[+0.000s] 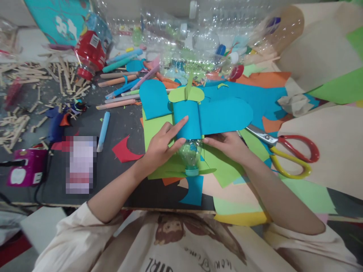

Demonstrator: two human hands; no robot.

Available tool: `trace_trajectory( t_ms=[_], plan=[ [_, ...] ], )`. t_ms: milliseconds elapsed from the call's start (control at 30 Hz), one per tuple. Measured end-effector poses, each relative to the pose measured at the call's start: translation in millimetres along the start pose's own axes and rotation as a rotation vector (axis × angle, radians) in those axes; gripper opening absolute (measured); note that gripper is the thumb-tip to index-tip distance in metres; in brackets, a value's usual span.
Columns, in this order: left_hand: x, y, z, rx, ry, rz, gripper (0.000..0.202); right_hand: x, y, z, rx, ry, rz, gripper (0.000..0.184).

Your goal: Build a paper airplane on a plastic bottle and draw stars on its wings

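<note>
A small clear plastic bottle (190,154) with a blue cap lies on green paper, cap towards me, wrapped in blue paper (187,120). Blue wing-shaped pieces (227,115) stick out to both sides, and a green paper piece (185,93) sits at the far end. My left hand (161,145) rests on the left side of the blue wrap, fingers stretched flat and pressing it. My right hand (228,143) grips the bottle's right side under the blue wing, its fingers curled and partly hidden.
Red-and-yellow-handled scissors (286,151) lie right of my right hand. Coloured paper scraps (263,81) cover the table. Empty clear bottles (198,41) are heaped at the back. Glue sticks and markers (121,81) lie back left, wooden sticks (25,94) far left, a pink device (25,172) near left.
</note>
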State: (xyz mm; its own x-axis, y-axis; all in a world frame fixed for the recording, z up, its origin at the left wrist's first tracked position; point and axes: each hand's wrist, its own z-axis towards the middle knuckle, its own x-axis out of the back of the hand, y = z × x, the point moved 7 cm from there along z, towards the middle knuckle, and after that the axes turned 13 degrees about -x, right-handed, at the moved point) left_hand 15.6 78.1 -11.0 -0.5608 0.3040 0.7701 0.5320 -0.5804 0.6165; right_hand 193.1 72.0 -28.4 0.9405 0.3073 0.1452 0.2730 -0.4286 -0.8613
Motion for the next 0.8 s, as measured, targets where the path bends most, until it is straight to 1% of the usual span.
trace_trajectory(
  t_ms=[167, 333, 400, 467, 633, 800],
  plan=[
    [0.3, -1, 0, -0.017, 0.021, -0.025, 0.073, 3, 1, 0, -0.039, -0.028, -0.031, 0.055],
    [0.9, 1, 1, -0.037, 0.024, -0.018, 0.076, 7, -5, 1, -0.105, -0.047, -0.077, 0.056],
    [1.3, 2, 2, -0.042, 0.021, -0.020, 0.077, 8, -8, 1, -0.126, -0.034, -0.098, 0.052],
    [1.2, 3, 2, -0.047, 0.016, -0.026, 0.078, 9, -11, 1, -0.118, -0.020, -0.097, 0.048],
    [0.5, 1, 1, -0.046, 0.018, -0.038, 0.076, 8, -10, 0, -0.108, -0.018, -0.075, 0.030],
    [1.5, 2, 1, -0.058, 0.041, -0.034, 0.073, 6, -7, -1, -0.117, -0.027, -0.092, 0.027]
  ],
)
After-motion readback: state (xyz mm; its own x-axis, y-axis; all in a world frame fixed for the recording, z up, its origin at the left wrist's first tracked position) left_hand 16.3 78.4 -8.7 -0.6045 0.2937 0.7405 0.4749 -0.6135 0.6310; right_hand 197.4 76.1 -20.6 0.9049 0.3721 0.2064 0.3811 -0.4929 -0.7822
